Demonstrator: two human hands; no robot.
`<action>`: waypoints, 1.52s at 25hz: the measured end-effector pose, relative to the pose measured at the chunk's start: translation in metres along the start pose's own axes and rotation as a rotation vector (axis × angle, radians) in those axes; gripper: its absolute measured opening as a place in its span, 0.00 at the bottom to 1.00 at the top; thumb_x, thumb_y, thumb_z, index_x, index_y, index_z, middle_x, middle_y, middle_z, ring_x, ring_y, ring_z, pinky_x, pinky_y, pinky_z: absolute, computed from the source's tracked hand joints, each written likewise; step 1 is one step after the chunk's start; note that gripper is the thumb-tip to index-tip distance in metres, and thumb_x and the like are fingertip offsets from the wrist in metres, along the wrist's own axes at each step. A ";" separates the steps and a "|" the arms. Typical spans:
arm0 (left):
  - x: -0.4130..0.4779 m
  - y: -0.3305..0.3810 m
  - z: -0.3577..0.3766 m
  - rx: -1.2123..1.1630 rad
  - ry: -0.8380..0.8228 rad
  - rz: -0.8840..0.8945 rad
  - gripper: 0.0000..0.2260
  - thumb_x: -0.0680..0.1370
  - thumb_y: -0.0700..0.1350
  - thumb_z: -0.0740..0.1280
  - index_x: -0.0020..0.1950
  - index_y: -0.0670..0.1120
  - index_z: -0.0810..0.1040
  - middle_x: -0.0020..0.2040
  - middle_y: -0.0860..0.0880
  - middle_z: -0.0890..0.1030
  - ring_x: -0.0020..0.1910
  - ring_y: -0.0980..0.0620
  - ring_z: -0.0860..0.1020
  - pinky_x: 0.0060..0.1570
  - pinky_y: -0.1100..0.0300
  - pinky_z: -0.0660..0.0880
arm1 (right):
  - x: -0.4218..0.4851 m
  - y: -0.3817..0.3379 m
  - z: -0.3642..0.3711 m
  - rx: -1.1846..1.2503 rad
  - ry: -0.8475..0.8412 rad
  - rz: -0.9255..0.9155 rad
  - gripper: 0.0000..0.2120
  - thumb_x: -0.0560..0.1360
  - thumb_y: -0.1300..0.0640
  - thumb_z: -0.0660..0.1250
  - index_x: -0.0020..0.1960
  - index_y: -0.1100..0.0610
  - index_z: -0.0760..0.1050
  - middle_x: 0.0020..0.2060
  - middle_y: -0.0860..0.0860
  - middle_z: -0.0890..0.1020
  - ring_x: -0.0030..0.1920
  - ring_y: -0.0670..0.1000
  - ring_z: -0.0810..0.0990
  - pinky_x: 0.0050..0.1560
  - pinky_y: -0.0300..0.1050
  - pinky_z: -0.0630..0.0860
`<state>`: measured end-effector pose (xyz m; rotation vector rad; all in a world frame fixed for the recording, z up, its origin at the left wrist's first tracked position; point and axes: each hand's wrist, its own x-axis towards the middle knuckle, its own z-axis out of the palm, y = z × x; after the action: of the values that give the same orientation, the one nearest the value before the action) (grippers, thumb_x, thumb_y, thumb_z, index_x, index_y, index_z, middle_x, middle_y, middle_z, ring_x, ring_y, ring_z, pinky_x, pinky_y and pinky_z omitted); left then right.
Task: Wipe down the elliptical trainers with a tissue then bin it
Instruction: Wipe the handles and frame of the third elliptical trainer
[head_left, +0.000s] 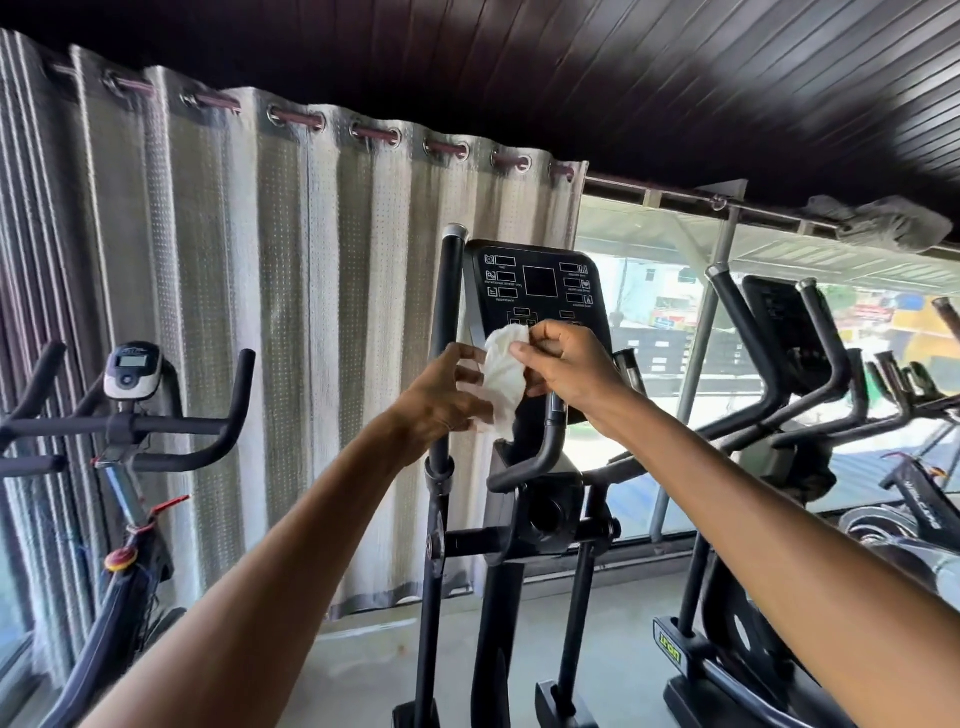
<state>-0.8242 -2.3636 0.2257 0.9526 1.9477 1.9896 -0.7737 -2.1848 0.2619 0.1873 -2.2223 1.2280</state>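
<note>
Both my hands on the tissue, up at the elliptical's console

My left hand (441, 400) and right hand (566, 364) each pinch the crumpled white tissue (501, 382) with closed fingers — it hangs between them, just in front of the lower edge of the black console (540, 283). An exercise bike (130, 415) stands left; a curtain (291, 312) hangs beyond.
</note>
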 end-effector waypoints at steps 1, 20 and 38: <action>-0.003 0.001 0.001 -0.016 -0.049 -0.017 0.31 0.71 0.23 0.71 0.70 0.41 0.68 0.59 0.41 0.76 0.53 0.41 0.79 0.53 0.44 0.79 | -0.001 0.001 -0.002 -0.018 0.018 -0.010 0.04 0.79 0.57 0.71 0.46 0.54 0.78 0.38 0.52 0.85 0.35 0.49 0.83 0.41 0.52 0.84; -0.018 0.006 0.010 -0.023 0.101 0.300 0.17 0.77 0.29 0.71 0.62 0.44 0.75 0.50 0.39 0.80 0.46 0.45 0.82 0.45 0.52 0.82 | -0.015 0.001 -0.004 0.502 -0.149 0.114 0.08 0.74 0.69 0.73 0.51 0.61 0.79 0.43 0.53 0.86 0.44 0.50 0.85 0.43 0.44 0.82; 0.048 0.001 -0.054 -0.163 0.400 0.174 0.07 0.78 0.35 0.73 0.44 0.42 0.77 0.41 0.43 0.83 0.39 0.48 0.84 0.39 0.56 0.83 | 0.060 0.007 0.060 0.111 0.059 -0.086 0.19 0.72 0.60 0.78 0.55 0.49 0.73 0.47 0.53 0.85 0.50 0.56 0.84 0.52 0.58 0.82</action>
<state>-0.8916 -2.3813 0.2453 0.7505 1.8974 2.5601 -0.8511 -2.2207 0.2658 0.2838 -2.0754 1.2932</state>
